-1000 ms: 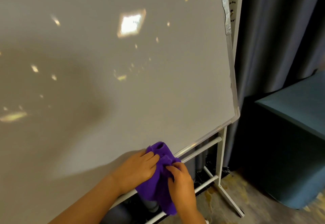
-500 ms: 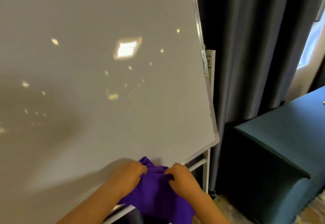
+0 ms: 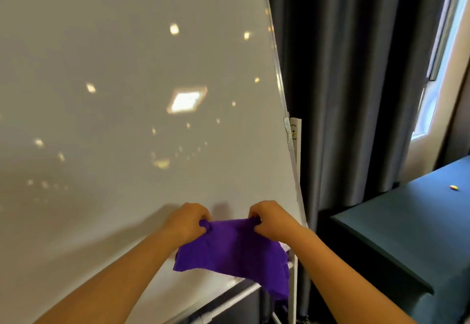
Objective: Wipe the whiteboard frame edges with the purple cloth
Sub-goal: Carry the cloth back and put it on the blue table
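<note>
The purple cloth [image 3: 236,250] hangs spread in front of the whiteboard's lower right corner. My left hand [image 3: 187,222] pinches its upper left corner and my right hand [image 3: 270,220] pinches its upper right corner, so the top edge is stretched between them. The whiteboard [image 3: 127,120] fills the left of the view, glossy with light reflections. Its metal frame runs up the right edge [image 3: 282,89] and along the bottom edge [image 3: 223,298]. The cloth covers the frame's bottom right corner.
Dark grey curtains [image 3: 356,82] hang just right of the board. A dark teal cabinet [image 3: 407,234] stands at the lower right with a small object [image 3: 454,187] on top. A bright window [image 3: 432,94] is at the far right. The white stand leg [image 3: 295,293] runs below the board.
Both hands have risen from the bottom frame and moved apart, opening the bunched cloth into a spread sheet. The view has tilted up and right.
</note>
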`<state>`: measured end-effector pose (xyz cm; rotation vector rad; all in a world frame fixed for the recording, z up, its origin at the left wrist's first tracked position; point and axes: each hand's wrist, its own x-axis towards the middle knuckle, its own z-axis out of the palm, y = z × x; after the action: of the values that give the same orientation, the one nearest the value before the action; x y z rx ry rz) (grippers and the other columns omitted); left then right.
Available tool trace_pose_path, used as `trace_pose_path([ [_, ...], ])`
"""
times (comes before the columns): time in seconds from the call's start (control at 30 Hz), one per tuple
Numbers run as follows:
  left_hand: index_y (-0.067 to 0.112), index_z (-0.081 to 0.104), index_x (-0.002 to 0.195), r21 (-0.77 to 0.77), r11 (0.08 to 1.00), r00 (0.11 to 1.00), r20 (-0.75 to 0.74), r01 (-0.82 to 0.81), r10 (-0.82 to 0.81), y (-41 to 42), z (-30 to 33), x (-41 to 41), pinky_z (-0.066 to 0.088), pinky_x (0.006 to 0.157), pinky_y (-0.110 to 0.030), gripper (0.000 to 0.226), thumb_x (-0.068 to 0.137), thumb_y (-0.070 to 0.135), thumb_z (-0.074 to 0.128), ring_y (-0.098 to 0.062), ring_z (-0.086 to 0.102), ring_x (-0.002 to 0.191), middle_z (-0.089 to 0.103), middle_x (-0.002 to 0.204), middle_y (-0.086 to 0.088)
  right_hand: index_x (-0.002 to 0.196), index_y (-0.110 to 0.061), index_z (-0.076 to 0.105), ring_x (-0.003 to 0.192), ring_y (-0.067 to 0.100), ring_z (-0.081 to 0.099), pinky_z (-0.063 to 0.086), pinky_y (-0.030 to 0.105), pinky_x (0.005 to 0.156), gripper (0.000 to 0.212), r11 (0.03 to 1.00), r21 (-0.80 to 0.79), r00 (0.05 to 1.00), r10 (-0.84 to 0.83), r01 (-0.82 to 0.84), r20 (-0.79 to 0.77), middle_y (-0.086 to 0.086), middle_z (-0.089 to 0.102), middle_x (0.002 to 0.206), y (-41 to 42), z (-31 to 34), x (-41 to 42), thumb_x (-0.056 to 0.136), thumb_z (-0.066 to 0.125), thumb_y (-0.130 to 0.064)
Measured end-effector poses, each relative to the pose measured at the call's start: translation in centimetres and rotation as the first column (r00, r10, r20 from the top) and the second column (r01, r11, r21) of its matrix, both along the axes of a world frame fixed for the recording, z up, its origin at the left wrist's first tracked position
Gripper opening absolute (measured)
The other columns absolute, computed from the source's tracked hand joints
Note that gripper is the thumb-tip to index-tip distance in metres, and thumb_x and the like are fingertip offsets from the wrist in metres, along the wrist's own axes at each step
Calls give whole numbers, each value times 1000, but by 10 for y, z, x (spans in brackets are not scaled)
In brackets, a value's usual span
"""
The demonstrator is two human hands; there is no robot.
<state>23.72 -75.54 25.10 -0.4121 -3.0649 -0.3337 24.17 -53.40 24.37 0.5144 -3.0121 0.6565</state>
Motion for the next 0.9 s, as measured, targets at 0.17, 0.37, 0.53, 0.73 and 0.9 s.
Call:
trace_pose_path([
  [0.17,14,71,99,75,997,999,-50,3,1,6,43,1,50,79,-29,20,81,13,61,-19,62,95,67,102,-4,100,-9,64,92,25,60,50,27,76,21,999,43,999,7,-5,-39,9,62,105,15,54,6,81,58,-4],
  [0.37,13,71,94,166,984,996,-80,60,-47,23,95,1,46,73,-22,15,79,15,69,-15,60,91,68,98,-2,103,-10,66,93,23,61,50,26,80,22,999,51,996,-1,6,-91,8,65,104,42,117,20,81,62,-10],
  [0.53,20,68,86,341,933,994,-56,112,-99,47,133,1,42,60,-12,13,76,16,75,-7,58,82,63,86,6,100,-12,69,83,14,60,45,20,71,24,998,26,990,-46,50,-130,5,68,96,74,157,38,77,64,-9],
  [0.73,19,67,89,433,873,971,-19,222,-237,100,165,15,46,59,-13,15,76,16,75,-7,61,79,65,88,5,92,-14,69,70,13,64,51,13,55,19,989,-30,981,-147,144,-130,0,66,81,129,188,65,76,65,-5],
  [0.9,21,67,90,423,857,953,-51,293,-300,154,188,23,46,57,-12,15,78,20,74,-8,61,79,64,89,5,91,-13,71,73,25,69,56,22,58,20,977,-55,962,-213,207,-169,6,69,78,182,212,89,74,66,-3],
])
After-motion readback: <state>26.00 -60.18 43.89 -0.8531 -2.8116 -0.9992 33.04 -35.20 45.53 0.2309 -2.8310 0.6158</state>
